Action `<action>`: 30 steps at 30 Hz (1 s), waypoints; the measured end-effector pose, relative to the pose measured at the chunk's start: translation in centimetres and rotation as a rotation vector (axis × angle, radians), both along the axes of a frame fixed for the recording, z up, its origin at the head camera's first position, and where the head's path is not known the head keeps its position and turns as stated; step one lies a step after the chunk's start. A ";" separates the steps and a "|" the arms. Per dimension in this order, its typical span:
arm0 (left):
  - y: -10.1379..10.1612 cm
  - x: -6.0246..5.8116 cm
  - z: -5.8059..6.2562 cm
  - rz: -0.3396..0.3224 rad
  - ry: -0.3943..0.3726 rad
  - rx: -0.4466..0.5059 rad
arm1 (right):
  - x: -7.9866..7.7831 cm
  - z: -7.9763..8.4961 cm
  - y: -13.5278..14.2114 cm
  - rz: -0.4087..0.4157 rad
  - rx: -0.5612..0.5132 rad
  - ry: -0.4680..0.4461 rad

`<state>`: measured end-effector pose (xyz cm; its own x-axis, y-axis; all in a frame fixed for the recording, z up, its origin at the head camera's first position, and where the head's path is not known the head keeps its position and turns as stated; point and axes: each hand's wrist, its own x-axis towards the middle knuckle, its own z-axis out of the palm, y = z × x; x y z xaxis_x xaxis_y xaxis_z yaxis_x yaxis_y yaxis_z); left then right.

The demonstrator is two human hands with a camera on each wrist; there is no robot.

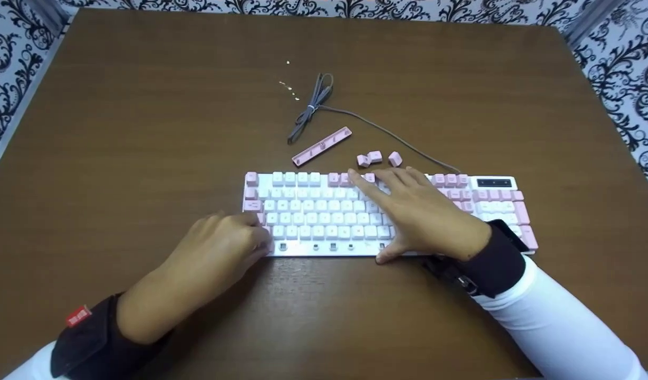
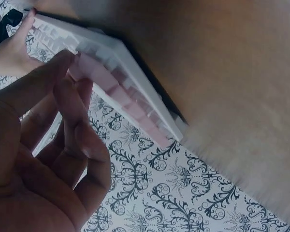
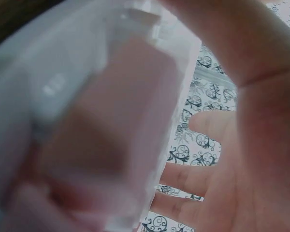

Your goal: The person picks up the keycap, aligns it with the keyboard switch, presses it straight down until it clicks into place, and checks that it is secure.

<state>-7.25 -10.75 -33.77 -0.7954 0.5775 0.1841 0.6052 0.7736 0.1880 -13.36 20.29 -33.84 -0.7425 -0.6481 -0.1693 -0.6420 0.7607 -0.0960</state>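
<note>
The table [image 1: 144, 132] looks like wood to me, smooth with a soft sheen. The keyboard [image 1: 300, 249] is smooth white plastic, its keys [image 1: 318, 232] plastic too, probably satin, though my right wrist view is too blurred to judge. The cord [image 1: 317, 98] looks matt, the wristband [image 1: 506, 264] dull black cloth, the sleeve [image 1: 561, 319] smooth white cloth.

The keyboard [image 1: 331, 218] is white and pink, the desk [image 1: 160, 121] is brown, the backdrop [image 1: 627, 79] white with black scrolls.

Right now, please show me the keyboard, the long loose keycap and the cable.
Keyboard [image 1: 324, 218]: head view, its white keys.
Long loose keycap [image 1: 322, 146]: head view, its middle.
Cable [image 1: 312, 107]: head view, its tied part.
</note>
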 end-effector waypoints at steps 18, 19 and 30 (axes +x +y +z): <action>0.3 0.1 -0.2 0.009 0.021 -0.008 | -0.2 -0.2 0.3 -0.004 -0.045 -0.041; 0.3 0.1 -0.1 0.009 0.020 -0.014 | -0.2 -0.2 0.3 -0.006 -0.044 -0.043; 0.2 -0.2 0.4 0.019 -0.026 -0.008 | -0.2 -0.3 0.4 0.001 -0.049 -0.030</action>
<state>-7.41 -10.56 -33.33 -0.8109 0.5634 0.1581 0.5851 0.7867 0.1972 -13.58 20.68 -34.12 -0.7367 -0.6570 -0.1599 -0.6392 0.7538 -0.1523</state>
